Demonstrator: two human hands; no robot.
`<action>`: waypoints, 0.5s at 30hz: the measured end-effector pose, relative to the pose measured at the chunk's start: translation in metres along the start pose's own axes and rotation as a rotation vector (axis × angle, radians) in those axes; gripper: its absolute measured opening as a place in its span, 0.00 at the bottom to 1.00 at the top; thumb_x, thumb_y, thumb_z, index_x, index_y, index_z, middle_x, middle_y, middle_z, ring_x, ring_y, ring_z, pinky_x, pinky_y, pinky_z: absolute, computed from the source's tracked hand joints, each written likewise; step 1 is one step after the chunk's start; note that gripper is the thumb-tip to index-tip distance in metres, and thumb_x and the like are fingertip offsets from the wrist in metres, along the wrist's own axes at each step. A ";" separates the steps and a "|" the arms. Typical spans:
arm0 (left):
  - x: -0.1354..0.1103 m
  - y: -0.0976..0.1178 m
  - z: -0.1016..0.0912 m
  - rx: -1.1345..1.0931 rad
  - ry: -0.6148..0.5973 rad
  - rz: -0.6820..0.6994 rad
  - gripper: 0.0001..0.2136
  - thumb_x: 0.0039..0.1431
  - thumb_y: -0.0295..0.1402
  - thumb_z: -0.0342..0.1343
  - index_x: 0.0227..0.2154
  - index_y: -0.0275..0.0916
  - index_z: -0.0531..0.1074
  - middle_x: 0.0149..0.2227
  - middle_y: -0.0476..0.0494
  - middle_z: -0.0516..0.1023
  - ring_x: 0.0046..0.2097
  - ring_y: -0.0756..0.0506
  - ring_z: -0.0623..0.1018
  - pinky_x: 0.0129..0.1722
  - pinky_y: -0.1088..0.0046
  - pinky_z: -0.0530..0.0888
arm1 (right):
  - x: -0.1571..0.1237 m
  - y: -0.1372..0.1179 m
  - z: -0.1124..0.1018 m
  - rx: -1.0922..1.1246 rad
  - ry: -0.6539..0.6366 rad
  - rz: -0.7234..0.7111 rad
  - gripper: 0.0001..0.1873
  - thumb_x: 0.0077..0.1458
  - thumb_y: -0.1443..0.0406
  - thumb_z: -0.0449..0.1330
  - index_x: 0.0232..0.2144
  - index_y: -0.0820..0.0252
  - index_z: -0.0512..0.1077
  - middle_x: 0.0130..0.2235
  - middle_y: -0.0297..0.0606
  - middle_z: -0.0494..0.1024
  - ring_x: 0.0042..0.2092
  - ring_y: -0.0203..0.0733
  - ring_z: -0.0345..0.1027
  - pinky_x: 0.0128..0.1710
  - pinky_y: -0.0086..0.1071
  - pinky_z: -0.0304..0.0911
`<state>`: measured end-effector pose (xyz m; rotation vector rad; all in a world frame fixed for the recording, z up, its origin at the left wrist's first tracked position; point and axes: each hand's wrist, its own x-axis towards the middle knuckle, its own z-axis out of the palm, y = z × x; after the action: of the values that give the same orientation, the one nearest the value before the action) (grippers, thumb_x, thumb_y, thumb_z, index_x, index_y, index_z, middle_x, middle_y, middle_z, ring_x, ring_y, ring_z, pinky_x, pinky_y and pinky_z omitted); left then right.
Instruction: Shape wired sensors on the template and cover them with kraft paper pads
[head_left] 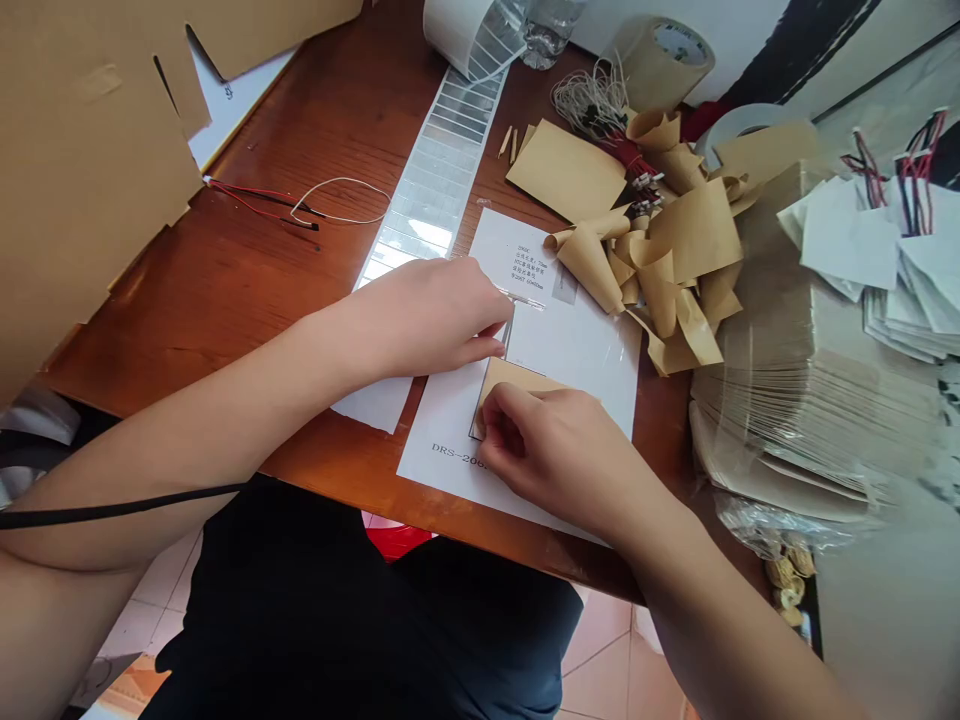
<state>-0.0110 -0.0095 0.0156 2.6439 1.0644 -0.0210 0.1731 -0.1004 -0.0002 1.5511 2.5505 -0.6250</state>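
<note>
My left hand [454,312] is closed in a pinch over the upper left of a printed white sheet [442,430]. What lies between its fingertips is hidden. A flat piece of tan paper [525,377] rests on the sheet, inside a printed outline. My right hand [559,445] is closed at its left edge, thumb and forefinger together, and covers most of it. Just above the tan paper, beside my left fingertips, a pale rectangle with a dark edge shows on the sheet.
A strip of clear labels [427,190] runs from a roll [472,35]. Curled tan papers [660,270], a wire bundle [592,100] and a tape roll [660,60] lie behind. Stacked cards [787,400] stand right, a cardboard box [90,150] left. Thin wires [300,205] lie nearby.
</note>
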 end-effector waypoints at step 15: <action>0.000 0.000 0.000 -0.019 0.000 0.007 0.12 0.67 0.39 0.54 0.39 0.40 0.81 0.35 0.41 0.80 0.38 0.42 0.79 0.33 0.68 0.65 | -0.003 0.002 -0.012 0.181 -0.028 -0.080 0.05 0.59 0.64 0.54 0.31 0.57 0.67 0.24 0.33 0.75 0.24 0.36 0.63 0.29 0.32 0.52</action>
<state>-0.0110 -0.0098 0.0161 2.6307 1.0501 -0.0096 0.1777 -0.0976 0.0116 1.4848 2.6098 -0.9029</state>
